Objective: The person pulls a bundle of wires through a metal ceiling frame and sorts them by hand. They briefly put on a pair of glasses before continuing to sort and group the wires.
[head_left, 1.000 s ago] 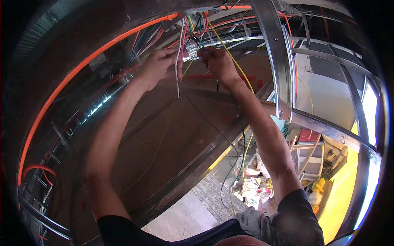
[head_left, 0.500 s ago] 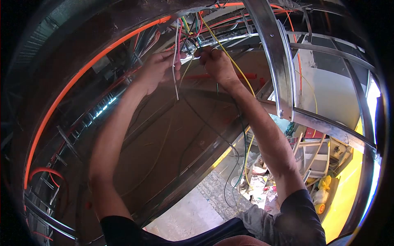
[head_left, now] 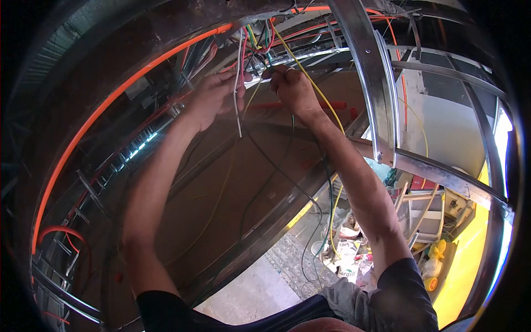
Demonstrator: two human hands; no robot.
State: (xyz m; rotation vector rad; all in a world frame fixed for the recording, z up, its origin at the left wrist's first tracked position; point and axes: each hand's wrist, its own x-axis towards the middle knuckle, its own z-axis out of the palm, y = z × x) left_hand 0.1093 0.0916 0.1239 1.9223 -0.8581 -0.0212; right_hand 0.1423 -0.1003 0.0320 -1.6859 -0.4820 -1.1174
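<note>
A bundle of electrical wires (head_left: 255, 41) hangs from the overhead beam. My left hand (head_left: 213, 99) is raised to its left, fingers curled in around the red wire (head_left: 243, 58). A white wire (head_left: 239, 113) dangles in front of those fingers, its lower end free. On the other side, my right hand (head_left: 295, 91) is closed in a pinch on a green wire (head_left: 269, 57); the exact grip is partly hidden by the fingers. A yellow wire (head_left: 315, 84) runs down behind my right wrist.
A metal stud (head_left: 362, 66) drops from above to the right of my hands. Orange conduit (head_left: 110, 91) curves along the left. A brown panel (head_left: 221, 182) lies beneath my arms. Farther down, a floor (head_left: 249, 293) holds clutter, including a white bag (head_left: 347, 268).
Both hands stay at the wires with almost the same grip. The view has shifted very slightly, and the wires sit a few pixels lower.
</note>
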